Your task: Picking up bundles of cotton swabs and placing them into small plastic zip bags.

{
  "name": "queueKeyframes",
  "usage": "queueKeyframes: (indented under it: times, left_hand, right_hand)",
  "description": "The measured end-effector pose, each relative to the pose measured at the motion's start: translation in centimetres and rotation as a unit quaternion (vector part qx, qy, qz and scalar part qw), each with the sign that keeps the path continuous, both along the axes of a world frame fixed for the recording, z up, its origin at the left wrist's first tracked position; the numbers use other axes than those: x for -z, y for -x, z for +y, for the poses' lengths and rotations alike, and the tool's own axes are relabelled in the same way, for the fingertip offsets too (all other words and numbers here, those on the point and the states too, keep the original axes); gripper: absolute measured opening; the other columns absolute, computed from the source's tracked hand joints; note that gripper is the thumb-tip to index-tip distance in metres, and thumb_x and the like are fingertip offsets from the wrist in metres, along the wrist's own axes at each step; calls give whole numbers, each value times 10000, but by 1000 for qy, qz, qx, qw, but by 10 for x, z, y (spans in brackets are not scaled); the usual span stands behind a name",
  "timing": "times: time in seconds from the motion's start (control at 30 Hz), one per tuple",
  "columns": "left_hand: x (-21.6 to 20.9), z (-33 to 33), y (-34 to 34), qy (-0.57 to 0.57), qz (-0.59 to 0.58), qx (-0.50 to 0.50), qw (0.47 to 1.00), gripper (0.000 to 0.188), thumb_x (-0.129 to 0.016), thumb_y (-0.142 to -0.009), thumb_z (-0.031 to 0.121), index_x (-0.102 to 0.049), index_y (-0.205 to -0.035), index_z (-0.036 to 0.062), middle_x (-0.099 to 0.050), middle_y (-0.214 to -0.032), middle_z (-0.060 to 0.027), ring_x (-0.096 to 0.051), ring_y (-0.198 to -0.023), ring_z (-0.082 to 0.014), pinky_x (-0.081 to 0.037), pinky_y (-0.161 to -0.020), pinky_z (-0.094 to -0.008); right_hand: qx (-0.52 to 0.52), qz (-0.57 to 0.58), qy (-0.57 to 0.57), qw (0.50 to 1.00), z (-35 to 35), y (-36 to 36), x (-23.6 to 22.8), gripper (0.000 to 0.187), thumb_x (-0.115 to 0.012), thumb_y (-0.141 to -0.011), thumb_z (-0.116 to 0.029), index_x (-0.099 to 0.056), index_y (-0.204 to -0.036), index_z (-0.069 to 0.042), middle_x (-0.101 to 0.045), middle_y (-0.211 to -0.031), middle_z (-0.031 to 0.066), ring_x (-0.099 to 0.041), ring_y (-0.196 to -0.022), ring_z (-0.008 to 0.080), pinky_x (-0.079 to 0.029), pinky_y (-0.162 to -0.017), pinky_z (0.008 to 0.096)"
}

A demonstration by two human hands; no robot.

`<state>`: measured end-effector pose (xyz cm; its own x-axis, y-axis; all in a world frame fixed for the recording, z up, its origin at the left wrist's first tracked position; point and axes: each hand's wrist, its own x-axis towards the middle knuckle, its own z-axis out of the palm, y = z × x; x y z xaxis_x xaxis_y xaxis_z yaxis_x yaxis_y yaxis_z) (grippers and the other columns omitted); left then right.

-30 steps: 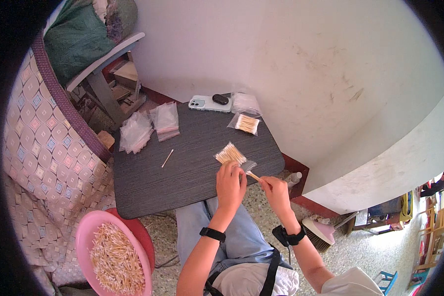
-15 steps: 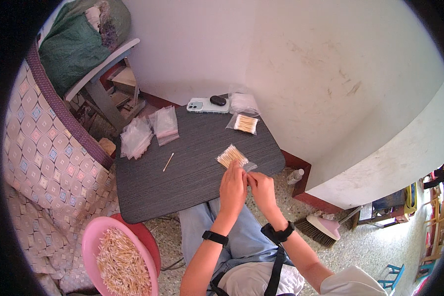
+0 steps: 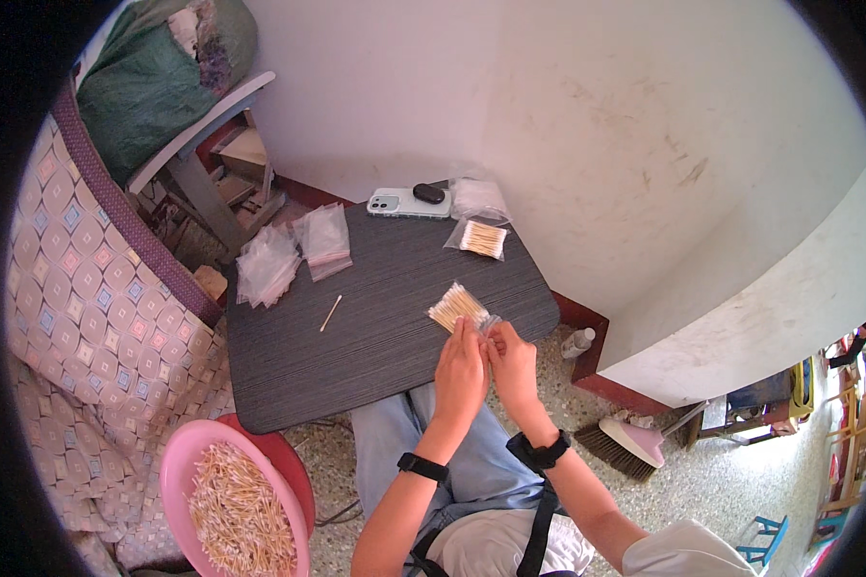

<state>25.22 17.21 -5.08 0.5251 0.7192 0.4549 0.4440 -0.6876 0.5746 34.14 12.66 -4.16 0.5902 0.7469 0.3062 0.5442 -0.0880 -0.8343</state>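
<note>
The clear bag of cotton swabs [image 3: 455, 307] is on the right part of the dark worktop [image 3: 394, 327], not far from its near edge, and both hands meet at its near end. The left hand [image 3: 462, 380] lays its fingers close together over this end, perhaps to hold the sticks flat (I cannot tell if the thumb clamps from below, as it is hidden). The right hand [image 3: 515, 373] has its fingertips pinched on the loose plastic beside them, probably because thin film is easier to control from two sides. A second filled bag [image 3: 482, 240] lies by the right edge, maybe put there to be out of the way of the fingers. Flat clear bags [image 3: 267, 266] lie at the far left corner, and one single swab [image 3: 331, 313] rests alone in the left half. The bag at the hands looks flat and well filled: its swabs are side by side, with pale wooden sticks and white heads, slanting to the near edge, while crumpled film shows at the right fingertips.
</note>
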Motion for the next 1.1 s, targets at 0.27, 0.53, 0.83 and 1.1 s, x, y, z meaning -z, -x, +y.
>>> queueKeyframes:
  times: [0.27, 0.53, 0.83, 1.1]
  left_hand:
    - [1, 0, 0, -11, -17, 4, 1000, 322, -504, -923, 83, -457, -1174, -112, -519, -1239, -316, -514, -1174, -410, -442, -970, -436]
    - [-3, -3, 0, 28, -26, 3, 999, 313, -494, -927, 71, -443, -1202, -68, -533, -1237, -285, -551, -1105, -418, -474, -913, -448]
    - [1, -3, 4, -16, -22, 15, 1000, 328, -489, -922, 75, -432, -1206, -80, -512, -1262, -287, -548, -1113, -412, -474, -920, -441]
    - [-2, -2, 7, 16, -31, 32, 999, 325, -490, -923, 80, -440, -1212, -61, -518, -1259, -277, -537, -1145, -395, -453, -958, -433]
  right_hand:
    - [-9, 25, -68, 997, -14, 1, 0, 180, -633, -817, 40, -657, -994, 22, -669, -933, 138, -679, -838, 224, -552, -741, 300]
    - [-12, -105, -84, 991, -6, -5, 8, 172, -646, -756, 50, -656, -925, 21, -643, -950, 137, -651, -756, 321, -522, -659, 347]
    - [-7, -43, -83, 996, 6, -4, 12, 135, -629, -748, 50, -629, -881, 29, -640, -855, 158, -644, -724, 319, -506, -631, 355]
    - [-5, -71, -98, 993, 14, -10, 15, 121, -650, -715, 45, -557, -786, 14, -562, -781, 131, -568, -693, 304, -464, -618, 369]
